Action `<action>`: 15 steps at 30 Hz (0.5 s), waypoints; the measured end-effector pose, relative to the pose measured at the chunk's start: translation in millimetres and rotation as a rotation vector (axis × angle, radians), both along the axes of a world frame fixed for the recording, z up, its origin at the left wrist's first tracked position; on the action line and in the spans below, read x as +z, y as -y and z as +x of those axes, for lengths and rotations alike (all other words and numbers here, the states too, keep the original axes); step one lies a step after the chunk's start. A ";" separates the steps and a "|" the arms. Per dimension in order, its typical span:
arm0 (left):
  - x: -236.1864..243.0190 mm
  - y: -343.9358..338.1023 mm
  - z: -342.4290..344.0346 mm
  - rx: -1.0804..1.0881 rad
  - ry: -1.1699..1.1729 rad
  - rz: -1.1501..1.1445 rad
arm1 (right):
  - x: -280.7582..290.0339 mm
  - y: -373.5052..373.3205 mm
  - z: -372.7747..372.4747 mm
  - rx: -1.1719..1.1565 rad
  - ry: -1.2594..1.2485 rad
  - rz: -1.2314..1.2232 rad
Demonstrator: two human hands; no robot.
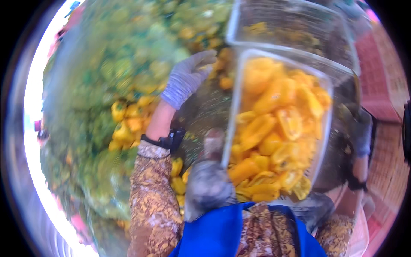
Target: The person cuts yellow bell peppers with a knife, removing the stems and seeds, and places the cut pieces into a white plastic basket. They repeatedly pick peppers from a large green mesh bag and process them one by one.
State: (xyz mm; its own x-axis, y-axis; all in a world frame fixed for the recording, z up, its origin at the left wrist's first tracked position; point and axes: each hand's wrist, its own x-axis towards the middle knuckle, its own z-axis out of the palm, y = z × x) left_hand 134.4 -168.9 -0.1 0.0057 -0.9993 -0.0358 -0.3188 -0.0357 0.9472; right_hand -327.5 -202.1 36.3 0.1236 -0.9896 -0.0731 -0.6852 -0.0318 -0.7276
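Observation:
My left hand [187, 79], in a pale lavender glove, is held over the ground between a pile of peppers and a crate. Its fingers and thumb stand apart, with nothing plainly between them. Yellow peppers [274, 128] fill much of the pale plastic crate [234, 107] in front of me; some look hollow or cut. Several yellow peppers [128, 122] lie left of my left wrist, beside the large green and yellow pile [98, 85]. At the far right, my right hand [363, 132], also gloved, is low beside the crate; blur hides its fingers.
Behind the full crate stands a second crate [291, 45] with a few yellow pieces at its bottom. Reddish slatted crates or panels [387, 150] line the right side. My grey-covered knee [209, 188] is close to the full crate's near left corner. Dark ground [197, 120] shows between pile and crate.

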 end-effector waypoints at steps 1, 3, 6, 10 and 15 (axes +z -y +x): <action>-32.3 -29.3 46.8 0.142 0.154 0.034 | -3.8 0.2 11.6 0.032 -0.013 0.082; -102.4 -105.6 117.0 0.349 0.480 0.116 | -2.7 -6.8 50.7 0.287 -0.021 -0.155; -171.4 -217.2 138.8 0.500 0.754 0.387 | -19.4 2.3 37.8 0.300 0.016 0.016; -205.6 -246.5 113.6 0.096 1.135 0.554 | -6.7 -2.2 60.1 0.162 -0.095 0.035; -219.0 -214.8 132.2 0.215 1.153 0.801 | -14.6 -16.7 87.3 0.156 -0.094 0.152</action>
State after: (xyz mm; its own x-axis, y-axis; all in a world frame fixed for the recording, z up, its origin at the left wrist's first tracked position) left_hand 266.6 45.9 -219.1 0.5671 -0.6874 -0.4537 -0.8061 -0.5763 -0.1344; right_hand -240.2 -185.4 21.7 0.2600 -0.9357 -0.2385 -0.7455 -0.0375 -0.6654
